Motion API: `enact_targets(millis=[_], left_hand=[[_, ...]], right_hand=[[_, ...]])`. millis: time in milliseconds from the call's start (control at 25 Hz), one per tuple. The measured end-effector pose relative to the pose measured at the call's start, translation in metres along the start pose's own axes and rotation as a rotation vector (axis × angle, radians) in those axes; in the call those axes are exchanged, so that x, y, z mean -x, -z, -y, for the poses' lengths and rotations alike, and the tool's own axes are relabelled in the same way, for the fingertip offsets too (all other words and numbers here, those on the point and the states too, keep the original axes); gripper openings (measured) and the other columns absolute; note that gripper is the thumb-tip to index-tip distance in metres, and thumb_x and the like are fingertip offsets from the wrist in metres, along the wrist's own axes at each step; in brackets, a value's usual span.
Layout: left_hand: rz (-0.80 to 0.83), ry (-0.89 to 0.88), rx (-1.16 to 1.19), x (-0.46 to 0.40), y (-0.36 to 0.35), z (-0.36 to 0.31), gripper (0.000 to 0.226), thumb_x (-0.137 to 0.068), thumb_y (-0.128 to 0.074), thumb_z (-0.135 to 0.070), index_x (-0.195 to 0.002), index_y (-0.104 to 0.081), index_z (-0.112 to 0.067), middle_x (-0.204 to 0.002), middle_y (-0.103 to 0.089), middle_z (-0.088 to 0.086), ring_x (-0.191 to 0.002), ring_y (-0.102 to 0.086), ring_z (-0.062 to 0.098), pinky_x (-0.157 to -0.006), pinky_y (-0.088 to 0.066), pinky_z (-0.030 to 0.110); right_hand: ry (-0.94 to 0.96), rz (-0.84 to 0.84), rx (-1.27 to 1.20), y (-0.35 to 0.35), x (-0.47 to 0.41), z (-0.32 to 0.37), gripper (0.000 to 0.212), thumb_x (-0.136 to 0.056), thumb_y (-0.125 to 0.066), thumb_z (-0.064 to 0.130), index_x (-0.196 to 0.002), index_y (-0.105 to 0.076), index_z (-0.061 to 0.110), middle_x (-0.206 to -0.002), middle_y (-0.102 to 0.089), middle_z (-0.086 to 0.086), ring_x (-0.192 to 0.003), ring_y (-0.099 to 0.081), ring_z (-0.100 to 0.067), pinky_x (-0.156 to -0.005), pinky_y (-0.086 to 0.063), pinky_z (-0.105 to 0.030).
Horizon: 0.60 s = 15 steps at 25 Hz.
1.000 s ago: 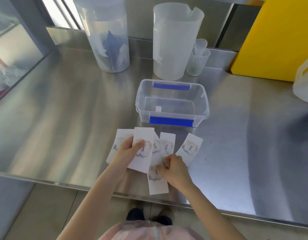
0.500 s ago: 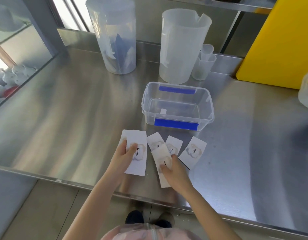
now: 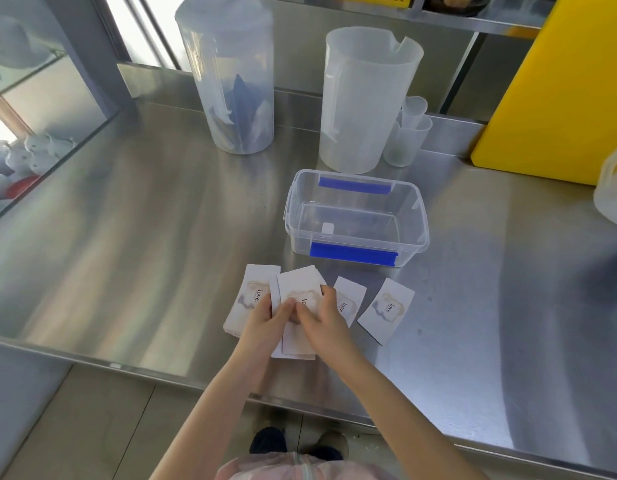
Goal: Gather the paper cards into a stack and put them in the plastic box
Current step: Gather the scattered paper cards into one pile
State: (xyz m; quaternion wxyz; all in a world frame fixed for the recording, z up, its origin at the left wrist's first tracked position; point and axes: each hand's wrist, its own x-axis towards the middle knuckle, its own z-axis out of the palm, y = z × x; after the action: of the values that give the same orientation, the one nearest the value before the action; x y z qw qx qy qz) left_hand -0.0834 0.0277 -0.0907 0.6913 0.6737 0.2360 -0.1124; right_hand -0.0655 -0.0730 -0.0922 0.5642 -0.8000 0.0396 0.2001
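Several white paper cards printed "love" lie on the steel counter near its front edge. My left hand [image 3: 265,322] and my right hand [image 3: 322,320] meet over a small pile of cards [image 3: 298,289], fingers pressed on the top one. A card [image 3: 251,299] pokes out at the left under my left hand. Two cards lie apart to the right, one [image 3: 348,301] beside my right hand and one [image 3: 386,310] further right. The clear plastic box [image 3: 357,216] with blue clips stands open just behind the cards, with only a small white piece inside.
Two tall translucent jugs [image 3: 236,74] [image 3: 365,98] and small measuring cups [image 3: 407,136] stand behind the box. A yellow board [image 3: 559,91] leans at the back right. A white container [image 3: 615,188] sits at the right edge. The counter's front edge [image 3: 161,372] runs close to the cards.
My right hand slid a card leftward onto the pile under my left hand. Both hands now touch over the gathered cards. The two right cards have not moved.
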Motion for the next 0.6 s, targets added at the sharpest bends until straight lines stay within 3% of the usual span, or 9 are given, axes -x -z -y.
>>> enact_targets(millis=[160, 280, 400, 480, 600], left_hand=[[-0.039, 0.017, 0.07, 0.0, 0.012, -0.001, 0.033, -0.09, -0.046, -0.025, -0.122, -0.049, -0.015, -0.107, -0.064, 0.006, -0.094, -0.062, 0.023, -0.079, -0.053, 0.038], [-0.053, 0.041, 0.123, 0.001, 0.021, 0.0, 0.032, -0.09, -0.046, -0.027, -0.121, -0.05, -0.02, -0.105, -0.065, 0.002, -0.088, -0.064, 0.017, -0.065, -0.054, 0.031], [-0.057, 0.052, 0.133, 0.002, 0.026, -0.001, 0.031, -0.09, -0.046, -0.027, -0.12, -0.052, -0.021, -0.097, -0.066, -0.004, -0.082, -0.064, 0.013, -0.059, -0.052, 0.028], [-0.057, 0.053, 0.126, 0.001, 0.027, -0.001, 0.032, -0.09, -0.045, -0.027, -0.121, -0.051, -0.021, -0.101, -0.066, -0.002, -0.084, -0.064, 0.015, -0.063, -0.053, 0.032], [-0.062, 0.053, 0.123, 0.001, 0.027, -0.001, 0.032, -0.091, -0.045, -0.028, -0.121, -0.051, -0.021, -0.104, -0.066, 0.001, -0.087, -0.064, 0.018, -0.067, -0.054, 0.035]], right_hand=[[-0.024, -0.011, 0.083, 0.013, -0.016, -0.007, 0.037, -0.091, -0.039, 0.034, -0.125, -0.037, 0.019, -0.12, -0.056, -0.003, -0.094, -0.051, -0.012, -0.082, -0.043, -0.03], [-0.027, -0.135, 0.441, 0.025, -0.036, -0.02, 0.039, -0.088, -0.047, 0.032, -0.121, -0.041, 0.011, -0.126, -0.052, -0.013, -0.108, -0.051, -0.026, -0.086, -0.045, -0.036], [-0.092, -0.101, 0.78, 0.018, -0.049, -0.028, 0.058, -0.079, -0.059, 0.039, -0.122, -0.037, 0.005, -0.131, -0.039, -0.017, -0.121, -0.037, -0.033, -0.095, -0.038, -0.042], [-0.111, -0.127, 0.815, 0.01, -0.053, -0.029, 0.059, -0.079, -0.061, 0.036, -0.121, -0.036, 0.003, -0.13, -0.039, -0.017, -0.12, -0.036, -0.034, -0.095, -0.037, -0.042], [-0.098, -0.118, 0.589, 0.006, -0.053, -0.025, 0.038, -0.087, -0.05, 0.023, -0.116, -0.036, 0.003, -0.126, -0.049, -0.019, -0.113, -0.046, -0.036, -0.09, -0.04, -0.043]])
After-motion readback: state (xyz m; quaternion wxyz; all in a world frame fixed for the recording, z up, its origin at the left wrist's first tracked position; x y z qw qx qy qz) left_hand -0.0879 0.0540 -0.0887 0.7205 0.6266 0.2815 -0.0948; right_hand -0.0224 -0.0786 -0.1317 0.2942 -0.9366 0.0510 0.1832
